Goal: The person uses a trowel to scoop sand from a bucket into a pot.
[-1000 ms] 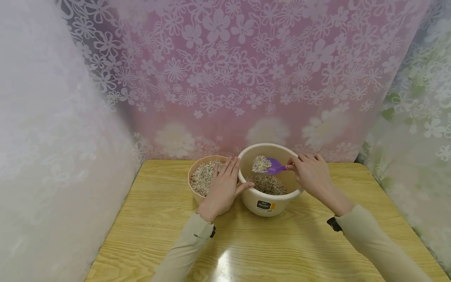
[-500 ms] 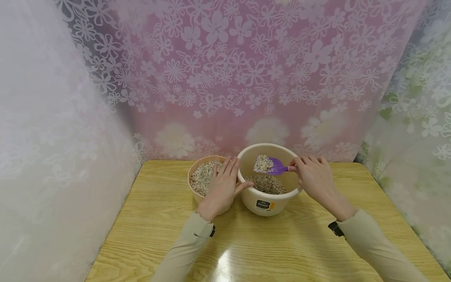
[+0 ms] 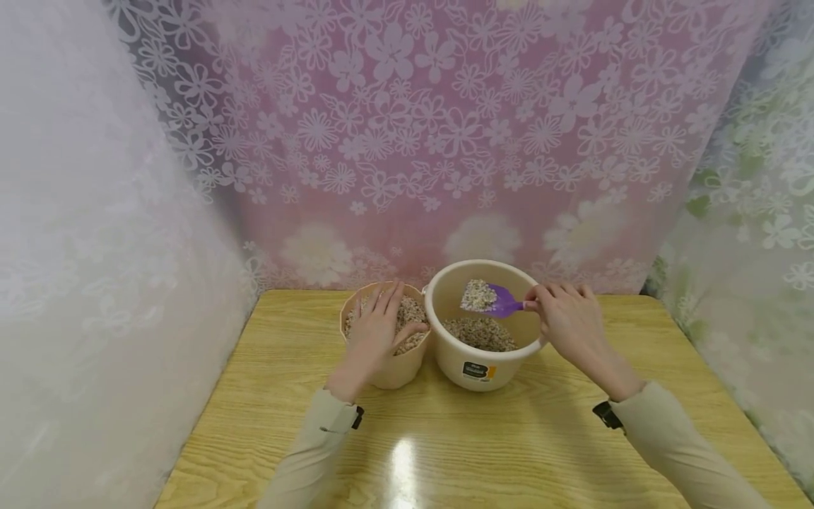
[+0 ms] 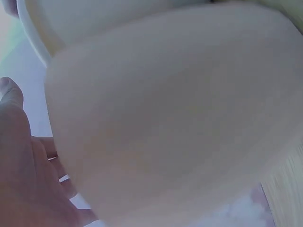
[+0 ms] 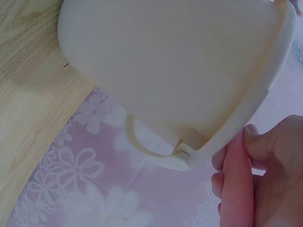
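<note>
In the head view my right hand (image 3: 566, 322) pinches the handle of a purple scoop (image 3: 505, 302) above the cream bucket (image 3: 445, 357). Pale grain (image 3: 477, 295) heaps on its blade, and more grain (image 3: 480, 334) covers the bucket's bottom. The right wrist view shows the fingers curled round the scoop's pink handle (image 5: 236, 184), beside the bucket's rim. My left hand (image 3: 372, 336) lies, fingers spread and fairly straight, over a smaller peach tub (image 3: 400, 371) nearly full of grain. Whether its fingertips touch the grain or rim is hidden. The tub's wall (image 4: 175, 118) fills the left wrist view.
Tub and bucket stand side by side near the back edge of a wooden table (image 3: 458, 452). A flowered pink curtain (image 3: 407, 177) hangs right behind them, with pale cloths at both sides. The bucket's bail handle (image 5: 151, 158) hangs down its side.
My left hand has shifted left, from beside the bucket's rim to over the tub. The loaded scoop and right hand have drifted slightly right.
</note>
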The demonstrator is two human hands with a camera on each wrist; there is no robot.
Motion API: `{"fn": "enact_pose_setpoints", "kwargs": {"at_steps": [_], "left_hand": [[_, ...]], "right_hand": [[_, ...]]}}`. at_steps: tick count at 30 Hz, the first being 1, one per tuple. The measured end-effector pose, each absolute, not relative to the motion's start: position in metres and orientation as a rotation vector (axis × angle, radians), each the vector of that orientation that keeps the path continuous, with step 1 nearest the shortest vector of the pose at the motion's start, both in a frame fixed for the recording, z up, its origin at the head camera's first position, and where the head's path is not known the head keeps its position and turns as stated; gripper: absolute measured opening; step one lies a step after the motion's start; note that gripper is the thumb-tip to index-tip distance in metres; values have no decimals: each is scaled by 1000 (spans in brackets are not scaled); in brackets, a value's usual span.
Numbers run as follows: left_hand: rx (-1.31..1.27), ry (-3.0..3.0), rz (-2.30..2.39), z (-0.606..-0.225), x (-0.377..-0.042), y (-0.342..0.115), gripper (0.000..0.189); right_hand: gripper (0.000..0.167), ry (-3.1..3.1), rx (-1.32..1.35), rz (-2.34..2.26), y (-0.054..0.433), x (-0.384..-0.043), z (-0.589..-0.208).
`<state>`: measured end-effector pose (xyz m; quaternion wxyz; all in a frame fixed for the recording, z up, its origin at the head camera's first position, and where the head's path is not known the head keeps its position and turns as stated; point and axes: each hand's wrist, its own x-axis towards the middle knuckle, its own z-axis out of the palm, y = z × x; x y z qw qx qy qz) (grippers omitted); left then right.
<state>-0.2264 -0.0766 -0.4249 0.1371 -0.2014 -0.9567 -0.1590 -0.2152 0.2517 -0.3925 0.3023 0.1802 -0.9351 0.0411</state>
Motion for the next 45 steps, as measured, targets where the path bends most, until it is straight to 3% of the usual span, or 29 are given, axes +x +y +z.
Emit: {"fn": "enact_pose_setpoints", "kwargs": {"at_steps": [16,30,38,45], "left_hand": [[-429,-2837,-628,-444,-210,-159,82],[-439,-2834,-657,-453,-205,-162,88],[-443,-2849,-668,-454,-206,-165,89],[-443,-2852,-666,-454,-206,-163,90]], "right_hand": [[9,-2609,418,89,243,-214,-370],[19,-2747,513,92,181,-223,-329],[23,-2777,614,-85,127,-238,-328],[14,-2700,706,-240,96,-242,-340]]}}
